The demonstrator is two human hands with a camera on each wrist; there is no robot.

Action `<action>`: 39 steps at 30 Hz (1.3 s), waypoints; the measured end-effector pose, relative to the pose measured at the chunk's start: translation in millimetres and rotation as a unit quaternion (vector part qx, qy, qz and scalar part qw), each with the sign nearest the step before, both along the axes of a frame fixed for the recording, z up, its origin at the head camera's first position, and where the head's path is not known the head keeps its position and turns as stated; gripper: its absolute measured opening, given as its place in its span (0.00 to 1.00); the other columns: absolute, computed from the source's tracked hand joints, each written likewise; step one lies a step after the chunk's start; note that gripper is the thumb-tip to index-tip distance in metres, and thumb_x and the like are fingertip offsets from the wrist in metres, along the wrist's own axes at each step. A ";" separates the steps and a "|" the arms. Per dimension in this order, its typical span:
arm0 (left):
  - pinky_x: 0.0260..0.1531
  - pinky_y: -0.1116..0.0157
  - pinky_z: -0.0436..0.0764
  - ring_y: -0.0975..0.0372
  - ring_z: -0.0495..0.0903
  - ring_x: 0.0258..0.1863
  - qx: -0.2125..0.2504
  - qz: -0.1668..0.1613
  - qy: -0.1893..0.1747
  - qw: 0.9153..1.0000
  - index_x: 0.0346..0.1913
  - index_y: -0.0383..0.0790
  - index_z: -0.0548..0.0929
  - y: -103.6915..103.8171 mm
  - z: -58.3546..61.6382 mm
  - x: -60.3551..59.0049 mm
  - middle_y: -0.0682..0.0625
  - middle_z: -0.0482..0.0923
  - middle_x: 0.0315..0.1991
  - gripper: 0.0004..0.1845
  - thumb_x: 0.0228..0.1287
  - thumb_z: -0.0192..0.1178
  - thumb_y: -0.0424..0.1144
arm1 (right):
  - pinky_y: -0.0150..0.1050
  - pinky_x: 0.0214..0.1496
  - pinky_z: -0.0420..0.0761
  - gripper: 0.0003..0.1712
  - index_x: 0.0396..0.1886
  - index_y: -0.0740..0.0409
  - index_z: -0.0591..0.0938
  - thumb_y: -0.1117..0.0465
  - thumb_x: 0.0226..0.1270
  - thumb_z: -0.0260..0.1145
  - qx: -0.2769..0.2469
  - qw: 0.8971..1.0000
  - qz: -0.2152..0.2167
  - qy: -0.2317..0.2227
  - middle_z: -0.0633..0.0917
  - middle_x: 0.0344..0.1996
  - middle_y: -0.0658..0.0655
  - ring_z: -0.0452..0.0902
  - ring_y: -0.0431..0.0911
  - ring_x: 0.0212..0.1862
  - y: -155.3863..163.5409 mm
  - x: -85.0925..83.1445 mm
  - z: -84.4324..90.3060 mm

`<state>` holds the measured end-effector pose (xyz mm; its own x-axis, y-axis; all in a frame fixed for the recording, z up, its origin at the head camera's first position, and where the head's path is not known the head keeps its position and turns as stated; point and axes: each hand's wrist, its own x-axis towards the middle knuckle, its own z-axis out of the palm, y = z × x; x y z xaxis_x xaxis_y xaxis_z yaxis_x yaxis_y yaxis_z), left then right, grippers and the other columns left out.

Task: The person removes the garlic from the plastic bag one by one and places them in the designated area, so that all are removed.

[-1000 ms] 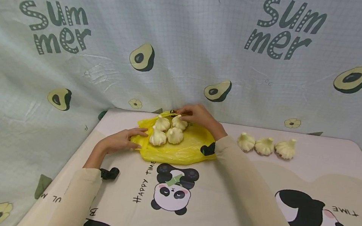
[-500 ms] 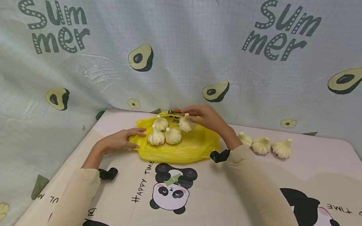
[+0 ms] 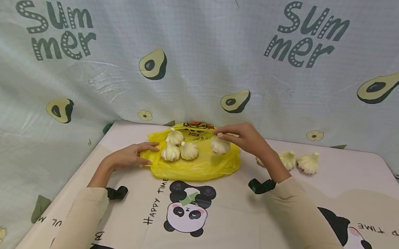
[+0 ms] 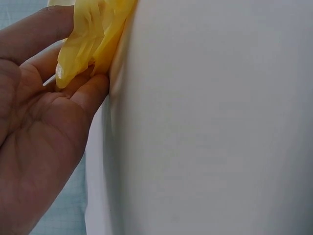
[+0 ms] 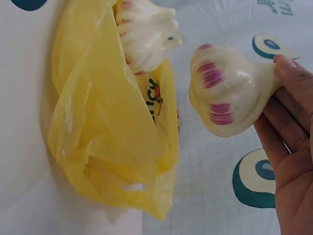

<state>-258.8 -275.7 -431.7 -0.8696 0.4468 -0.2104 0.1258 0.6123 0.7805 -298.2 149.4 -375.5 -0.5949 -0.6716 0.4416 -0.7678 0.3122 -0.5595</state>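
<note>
A garlic bulb [image 5: 220, 93], cream with purple streaks, hangs by its stem from my right hand [image 3: 247, 137], pinched between thumb and fingers. In the head view it is held over the right part of a yellow plastic bag [image 3: 212, 170]. Three more garlic bulbs, among them one bulb [image 3: 189, 151], sit close together on the bag's left part. My left hand [image 3: 128, 158] is at the bag's left edge. In the left wrist view, that hand's curled fingers hold a fold of the yellow plastic [image 4: 90, 39].
To the right of the bag, a row of garlic bulbs [image 3: 308, 162] stands on the panda-print tablecloth [image 3: 237, 239], partly covered by my right forearm. Behind the table's back edge hangs an avocado-print curtain [image 3: 192, 90].
My right hand has lifted one garlic bulb from the group and carried it rightward above the bag. The left hand has stayed at the bag's left edge.
</note>
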 end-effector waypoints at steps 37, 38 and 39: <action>0.75 0.37 0.42 0.40 0.39 0.80 0.007 -0.002 -0.007 1.000 0.69 0.31 0.74 0.1 -0.9 -0.1 0.40 0.53 0.80 0.28 0.66 0.65 0.32 | 0.29 0.23 0.70 0.14 0.50 0.54 0.90 0.70 0.68 0.68 -0.052 0.998 -0.030 0.000 0.91 0.41 0.51 0.69 0.36 0.20 71.6 46.5 -1.9; 0.75 0.37 0.42 0.40 0.39 0.80 0.008 -0.002 -0.007 1.000 0.69 0.31 0.74 0.2 -1.0 -0.1 0.39 0.53 0.80 0.28 0.66 0.65 0.31 | 0.29 0.21 0.69 0.14 0.50 0.54 0.90 0.70 0.68 0.68 -0.049 0.998 -0.030 0.002 0.91 0.41 0.50 0.65 0.35 0.18 72.9 46.9 -2.3; 0.75 0.36 0.42 0.40 0.39 0.80 0.008 -0.003 -0.007 1.000 0.69 0.31 0.74 0.3 -1.1 -0.1 0.39 0.53 0.80 0.28 0.66 0.65 0.31 | 0.30 0.20 0.67 0.14 0.50 0.54 0.90 0.70 0.68 0.68 -0.047 0.998 -0.030 0.004 0.91 0.40 0.50 0.62 0.34 0.17 74.2 47.4 -2.7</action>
<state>-259.0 -275.4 -432.8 -0.8640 0.4550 -0.2156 0.1183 0.5996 0.7915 -250.8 223.6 -378.3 -0.6282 -0.5910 0.5061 -0.7545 0.3038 -0.5817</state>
